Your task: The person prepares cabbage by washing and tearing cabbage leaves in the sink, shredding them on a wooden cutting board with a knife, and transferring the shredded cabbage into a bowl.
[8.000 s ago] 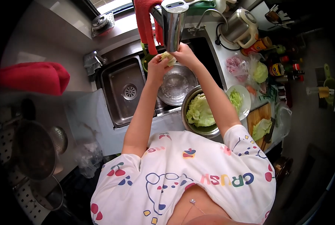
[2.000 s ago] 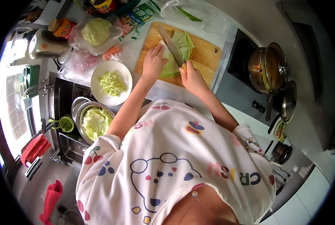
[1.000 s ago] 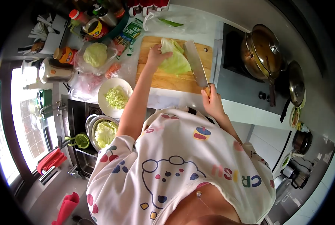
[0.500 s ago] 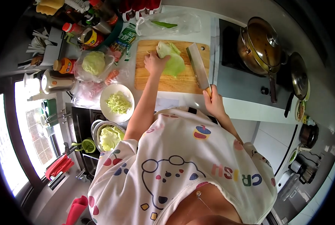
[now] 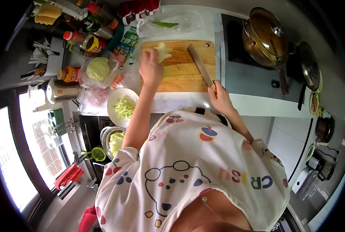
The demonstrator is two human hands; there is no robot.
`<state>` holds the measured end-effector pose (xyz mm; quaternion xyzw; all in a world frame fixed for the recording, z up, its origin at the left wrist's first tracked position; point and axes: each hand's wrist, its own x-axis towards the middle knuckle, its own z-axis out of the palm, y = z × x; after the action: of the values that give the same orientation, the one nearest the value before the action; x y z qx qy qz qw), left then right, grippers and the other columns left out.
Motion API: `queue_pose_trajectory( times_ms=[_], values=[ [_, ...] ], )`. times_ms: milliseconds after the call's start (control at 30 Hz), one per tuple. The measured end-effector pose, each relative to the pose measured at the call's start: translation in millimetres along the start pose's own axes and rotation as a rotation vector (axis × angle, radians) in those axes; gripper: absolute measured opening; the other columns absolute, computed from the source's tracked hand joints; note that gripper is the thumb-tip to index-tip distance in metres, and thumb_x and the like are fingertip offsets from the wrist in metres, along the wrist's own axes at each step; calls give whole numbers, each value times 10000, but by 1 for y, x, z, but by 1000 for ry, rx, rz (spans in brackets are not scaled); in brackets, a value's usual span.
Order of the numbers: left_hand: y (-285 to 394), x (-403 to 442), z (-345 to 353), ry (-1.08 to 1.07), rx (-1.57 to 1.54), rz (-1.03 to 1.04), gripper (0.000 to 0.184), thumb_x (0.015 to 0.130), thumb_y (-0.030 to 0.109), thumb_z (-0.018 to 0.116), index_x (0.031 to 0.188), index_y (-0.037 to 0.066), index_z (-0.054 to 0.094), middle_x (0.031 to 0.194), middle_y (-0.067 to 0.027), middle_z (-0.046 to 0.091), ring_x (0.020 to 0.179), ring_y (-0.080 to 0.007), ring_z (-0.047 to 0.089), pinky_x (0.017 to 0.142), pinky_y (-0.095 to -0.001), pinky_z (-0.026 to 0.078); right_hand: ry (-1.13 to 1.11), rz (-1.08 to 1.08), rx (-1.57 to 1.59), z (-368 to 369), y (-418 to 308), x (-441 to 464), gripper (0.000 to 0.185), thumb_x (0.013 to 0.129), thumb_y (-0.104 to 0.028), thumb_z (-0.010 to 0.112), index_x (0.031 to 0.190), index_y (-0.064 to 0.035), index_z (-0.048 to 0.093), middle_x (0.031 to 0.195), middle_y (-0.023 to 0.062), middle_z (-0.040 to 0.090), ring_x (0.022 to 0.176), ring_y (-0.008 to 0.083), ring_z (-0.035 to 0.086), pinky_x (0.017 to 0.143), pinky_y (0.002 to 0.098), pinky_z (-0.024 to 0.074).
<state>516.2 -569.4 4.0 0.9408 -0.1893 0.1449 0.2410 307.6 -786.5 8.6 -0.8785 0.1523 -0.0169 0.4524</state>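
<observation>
My left hand [image 5: 152, 69] is over the left part of the wooden cutting board [image 5: 184, 79], its fingers closed on a pale green cabbage leaf [image 5: 162, 53] that looks slightly blurred. Around the wooden handle of a cleaver [image 5: 200, 65], my right hand [image 5: 221, 96] is closed at the board's front right edge. The blade slants up and left across the bare right part of the board. Left of my forearm, a white plate [image 5: 111, 103] holds shredded cabbage [image 5: 124, 107]. More leaves [image 5: 116, 143] lie in a metal bowl [image 5: 105, 135] by the sink, partly hidden by my sleeve.
A bagged cabbage head [image 5: 98, 69], an orange-labelled jar [image 5: 69, 73] and sauce bottles [image 5: 93, 43] stand at the left. Behind the board lies a plastic bag [image 5: 188, 24] with a green piece inside. At the right, a lidded pot [image 5: 265, 36] sits on the stove.
Since half a second ago, my left hand has moved left and lifted the cabbage leaf, which was lying spread on the board. My right hand still holds the cleaver in nearly the same place.
</observation>
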Motion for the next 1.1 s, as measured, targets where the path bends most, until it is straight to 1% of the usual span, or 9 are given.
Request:
queue_pose_trajectory(
  times_ms=[100, 200, 367, 567, 600, 733, 833, 933, 1100],
  values=[
    [7, -23, 14, -75, 210, 247, 284, 774, 33, 604, 1024, 167, 608, 949, -66, 557, 919, -301, 585, 753, -451, 470, -9, -13, -36, -3, -7, 10, 234, 961, -168, 606, 1017, 7, 460, 824, 269, 630, 772, 483, 621, 655, 502, 497],
    [10, -47, 35, -136, 167, 271, 239, 783, 98, 628, 1019, 123, 602, 928, -71, 549, 895, -279, 573, 746, -436, 449, -15, -31, -64, -4, -10, 16, 239, 959, -170, 611, 1005, 13, 464, 829, 271, 631, 781, 478, 625, 659, 500, 503],
    [23, -57, 9, -280, 5, 328, 287, 810, 219, 710, 1049, 84, 624, 1000, -99, 602, 938, -298, 593, 785, -439, 458, -52, -25, -134, -11, -8, 21, 255, 950, -179, 620, 1017, 21, 477, 867, 278, 638, 799, 479, 631, 678, 510, 519],
    [-11, -50, 27, -256, -206, 575, 329, 872, 202, 703, 1193, 136, 675, 1277, -50, 654, 1219, -283, 582, 1026, -465, 456, 86, -157, -394, 1, 7, 31, 270, 949, -203, 602, 1053, 30, 511, 909, 281, 646, 816, 484, 635, 714, 521, 544],
    [-12, -53, 31, -280, -244, 516, 302, 884, 164, 686, 1185, 146, 703, 1270, -31, 671, 1203, -278, 608, 1035, -434, 478, 75, -130, -419, 1, 1, 35, 270, 953, -205, 592, 1073, 27, 524, 910, 275, 653, 815, 478, 640, 717, 520, 547],
    [-3, -69, 46, -120, -269, 415, 228, 871, 146, 689, 1094, 132, 736, 1160, -29, 713, 1094, -258, 663, 924, -377, 544, -74, -58, -371, 3, -2, 45, 193, 965, -186, 582, 1058, -18, 560, 858, 232, 668, 757, 444, 646, 668, 523, 522],
    [9, -74, 47, -40, -266, 339, 195, 848, 138, 696, 1038, 131, 743, 1095, -24, 723, 1020, -242, 678, 862, -358, 559, -14, -171, -421, 3, -13, 46, 180, 983, -189, 552, 1101, -54, 566, 833, 206, 683, 716, 427, 653, 639, 524, 522],
    [15, -74, 46, -16, -270, 277, 158, 837, 127, 701, 988, 133, 746, 1054, -8, 727, 970, -227, 680, 804, -343, 566, -126, -163, -498, 3, -34, 52, 262, 985, -178, 516, 1193, -29, 573, 854, 213, 700, 721, 403, 679, 645, 496, 553],
    [14, -73, 45, 22, -281, 278, 137, 827, 119, 708, 957, 133, 752, 1030, 2, 728, 937, -223, 683, 771, -339, 569, -199, -221, -555, 1, -38, 67, 254, 988, -164, 503, 1194, -28, 567, 826, 206, 701, 696, 407, 677, 627, 492, 552]
  ],
)
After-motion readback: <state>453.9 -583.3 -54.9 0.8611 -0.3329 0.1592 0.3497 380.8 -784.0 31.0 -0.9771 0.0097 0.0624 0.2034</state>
